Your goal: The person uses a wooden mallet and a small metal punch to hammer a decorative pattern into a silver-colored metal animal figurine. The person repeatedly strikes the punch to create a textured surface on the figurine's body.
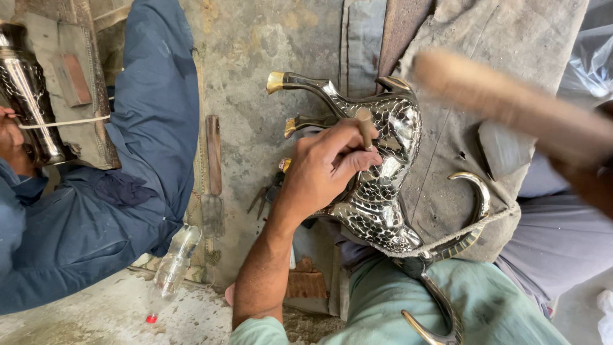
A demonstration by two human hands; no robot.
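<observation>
A shiny black-and-silver metal animal figure (pixel 389 134) with an engraved scale pattern lies across my lap on a grey cloth pad (pixel 511 32). Its brass-tipped legs (pixel 281 82) point left and its curved horns (pixel 476 204) point toward me. My left hand (pixel 322 172) pinches a short metal chisel (pixel 365 126) upright, tip against the figure's body. My right hand (pixel 590 182), at the right edge and blurred, grips a wooden mallet (pixel 511 102) held above and to the right of the chisel.
On the left sits a co-worker in blue clothes (pixel 128 160), a hand (pixel 9 144) on a shiny metal vessel (pixel 25 96). A flat tool (pixel 214 156), pliers (pixel 265 195) and a plastic bottle (pixel 172 265) lie on the concrete floor.
</observation>
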